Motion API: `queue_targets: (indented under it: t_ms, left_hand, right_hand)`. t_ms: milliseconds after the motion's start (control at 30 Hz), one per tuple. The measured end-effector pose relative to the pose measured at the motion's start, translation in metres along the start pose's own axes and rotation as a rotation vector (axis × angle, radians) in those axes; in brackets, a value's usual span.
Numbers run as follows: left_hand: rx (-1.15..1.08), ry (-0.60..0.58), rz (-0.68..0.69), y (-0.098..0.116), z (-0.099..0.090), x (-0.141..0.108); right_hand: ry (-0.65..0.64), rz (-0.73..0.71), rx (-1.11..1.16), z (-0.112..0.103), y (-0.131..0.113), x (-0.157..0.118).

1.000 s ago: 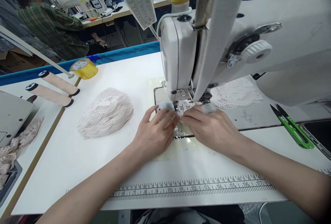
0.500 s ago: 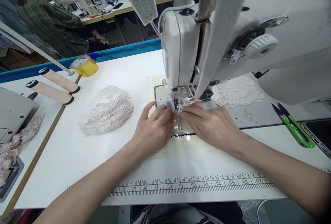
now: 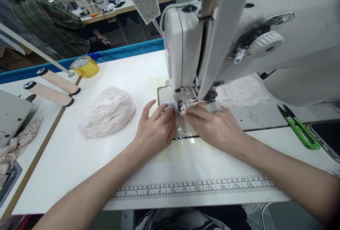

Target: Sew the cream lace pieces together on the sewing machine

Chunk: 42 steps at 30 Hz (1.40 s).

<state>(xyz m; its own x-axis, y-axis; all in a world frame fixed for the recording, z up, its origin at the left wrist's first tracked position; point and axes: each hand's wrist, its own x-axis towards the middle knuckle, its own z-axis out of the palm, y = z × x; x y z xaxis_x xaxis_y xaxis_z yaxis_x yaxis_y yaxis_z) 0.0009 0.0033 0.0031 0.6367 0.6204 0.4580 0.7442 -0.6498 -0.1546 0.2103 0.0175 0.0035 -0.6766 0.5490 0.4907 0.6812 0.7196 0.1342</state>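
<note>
My left hand (image 3: 156, 125) is at the left of the needle area of the sewing machine (image 3: 183, 52), its thumb and fingertips pinched at the lace by the presser foot. My right hand (image 3: 216, 123) closes on the same lace (image 3: 190, 104) from the right, fingertips just beside the foot. More white lace (image 3: 241, 93) stretches behind my right hand under the machine arm. Both hands rest low over the metal plate (image 3: 186, 132). The exact grip of the fingertips is partly hidden.
A lace pile (image 3: 108, 113) lies left on the white table (image 3: 106, 166). Yellow tape (image 3: 85, 67) and two thread cones (image 3: 49, 93) are beyond it. Green snips (image 3: 301, 130) and a phone (image 3: 326, 136) lie right. A person (image 3: 47, 28) sits at the back left.
The whole view has shifted slightly. My left index finger is raised a little more, while both hands stay beside the presser foot.
</note>
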Motion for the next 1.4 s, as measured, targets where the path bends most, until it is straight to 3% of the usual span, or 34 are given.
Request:
queue_targets:
  t_ms: [467, 900, 967, 1033, 1100, 1167, 1267, 1400]
  left_hand:
    - [-0.075, -0.094, -0.086, -0.004, 0.005, 0.000]
    - [-0.152, -0.002, -0.081, -0.003, 0.000, -0.001]
    - [-0.215, 0.014, -0.090, -0.003, -0.001, -0.001]
    - [-0.371, -0.008, -0.103, -0.005, -0.004, -0.001]
    - [-0.695, -0.084, -0.116, -0.011, -0.008, -0.001]
    - [-1.120, -0.199, -0.174, -0.019, -0.013, -0.001]
    - [-1.503, -0.321, -0.420, -0.031, -0.019, -0.003]
    - [-1.461, -0.259, -0.614, -0.036, -0.025, -0.006]
  right_hand:
    - [-0.048, 0.041, -0.011, 0.003, 0.006, 0.003]
    - [-0.273, 0.223, -0.015, -0.005, 0.008, 0.009]
    - [-0.285, 0.305, 0.217, -0.010, 0.010, 0.010]
    - [-0.355, 0.366, 0.707, -0.014, 0.013, 0.011]
    - [-0.480, 0.415, 1.252, -0.018, 0.015, 0.013]
    - [-0.561, 0.497, 1.580, -0.022, 0.017, 0.015]
    - [-0.552, 0.599, 1.716, -0.024, 0.016, 0.017]
    - [-0.487, 0.609, 1.690, -0.021, 0.012, 0.017]
